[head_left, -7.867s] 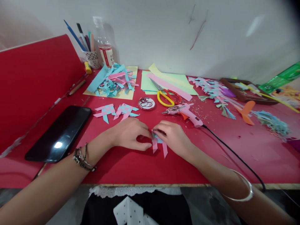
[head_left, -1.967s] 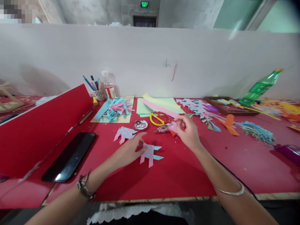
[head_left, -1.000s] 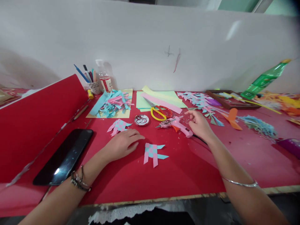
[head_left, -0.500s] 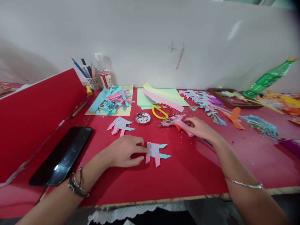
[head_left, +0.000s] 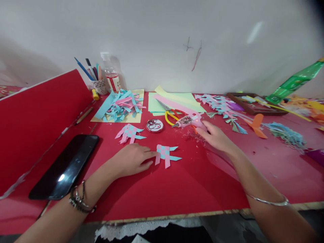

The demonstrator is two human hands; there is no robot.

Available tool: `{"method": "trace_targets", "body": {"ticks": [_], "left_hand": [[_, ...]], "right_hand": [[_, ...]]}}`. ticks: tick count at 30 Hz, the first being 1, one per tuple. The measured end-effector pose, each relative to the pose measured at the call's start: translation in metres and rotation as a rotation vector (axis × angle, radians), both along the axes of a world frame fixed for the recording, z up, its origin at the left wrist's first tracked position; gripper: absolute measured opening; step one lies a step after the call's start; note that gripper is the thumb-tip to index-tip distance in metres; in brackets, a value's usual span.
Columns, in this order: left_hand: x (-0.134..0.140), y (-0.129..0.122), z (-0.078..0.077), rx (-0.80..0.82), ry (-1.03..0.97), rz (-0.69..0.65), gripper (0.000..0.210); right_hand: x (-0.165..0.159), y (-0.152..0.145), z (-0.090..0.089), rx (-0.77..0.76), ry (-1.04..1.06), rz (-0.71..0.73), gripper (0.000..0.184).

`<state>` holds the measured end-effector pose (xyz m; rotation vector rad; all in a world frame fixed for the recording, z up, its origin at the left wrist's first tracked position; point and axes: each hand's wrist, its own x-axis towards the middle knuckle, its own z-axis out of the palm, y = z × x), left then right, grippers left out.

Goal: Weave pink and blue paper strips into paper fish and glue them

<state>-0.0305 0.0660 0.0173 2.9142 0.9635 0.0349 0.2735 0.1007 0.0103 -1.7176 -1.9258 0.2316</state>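
Observation:
My left hand [head_left: 130, 159] rests palm down on the red table, fingers stretched out. Its index fingertip touches the left edge of a small woven pink-and-blue paper fish [head_left: 164, 152] with strip ends sticking out. On the right, my right hand [head_left: 215, 135] is wrapped around the handle of a pink hot glue gun [head_left: 188, 120], whose metal nozzle points left. The gun partly covers scissors [head_left: 170, 118] with yellow and red handles. A second woven paper fish [head_left: 129, 132] lies beyond my left hand, beside a round dish [head_left: 155, 125] holding dark red cord.
A phone [head_left: 64, 167] lies left, near a red board [head_left: 43, 125]. Cut paper strips [head_left: 124, 104], a pen cup [head_left: 99, 87] and a bottle [head_left: 111, 76] stand behind. Right are a paper garland [head_left: 215, 104], a brown tray [head_left: 255, 104], a green bottle [head_left: 295, 82] and tassels [head_left: 287, 135].
My right hand has closed around the glue gun's handle and shifted it slightly away from me. The nearer paper fish has slid a little farther from me, with my left fingertip still at its edge.

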Motion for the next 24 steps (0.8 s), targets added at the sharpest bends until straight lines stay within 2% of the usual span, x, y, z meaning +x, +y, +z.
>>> {"method": "trace_targets", "body": {"ticks": [5,9,16,24], "left_hand": [[0.001,0.000,0.002,-0.019,-0.006,0.022,0.032],[0.001,-0.001,0.004,-0.044,-0.014,0.035,0.031],[0.002,0.000,0.004,-0.049,-0.002,0.033,0.032],[0.000,0.000,0.003,-0.048,-0.040,0.020,0.030]], "right_hand": [[-0.026,-0.009,-0.004,-0.035,-0.092,0.092,0.056],[-0.034,-0.011,-0.006,-0.067,-0.191,0.145,0.046],[-0.035,-0.011,-0.008,0.008,-0.248,0.187,0.026],[-0.035,-0.011,-0.009,-0.015,-0.250,0.207,0.023]]}}
